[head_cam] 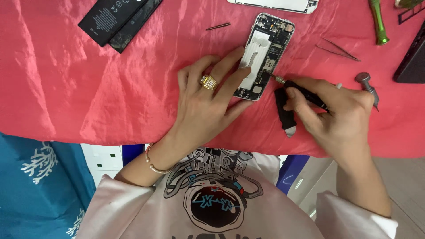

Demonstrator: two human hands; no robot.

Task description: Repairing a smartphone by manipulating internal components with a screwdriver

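**Opened phone under a screwdriver tip**

An opened phone (267, 55) lies with its insides facing up on a desk draped in red cloth (88, 88), near the far middle of the cloth. The left hand (208, 99) rests flat on the cloth just beside it, its fingers (241, 73) spread open and stretched forward; two of them press down on the phone's near half, over the pale inner plate. A gold ring sits on one finger and a thin bracelet (152, 164) circles the wrist.

The right hand (341, 113) comes in from the right, its fingers closed around a black screwdriver (301, 90). The metal tip touches the right edge of the phone's frame, about halfway along its length. Just below the screwdriver, a short black tool with a pale end (285, 115) lies on the cloth, partly behind the right thumb.

Farther off, two black batteries (117, 20) lie at the far left of the cloth. A small dark rod (218, 26) sits just left of the phone. Metal tweezers (338, 48) and a green-handled tool (378, 22) lie to the right, well apart from the phone. A white panel (276, 4) shows at the far edge.
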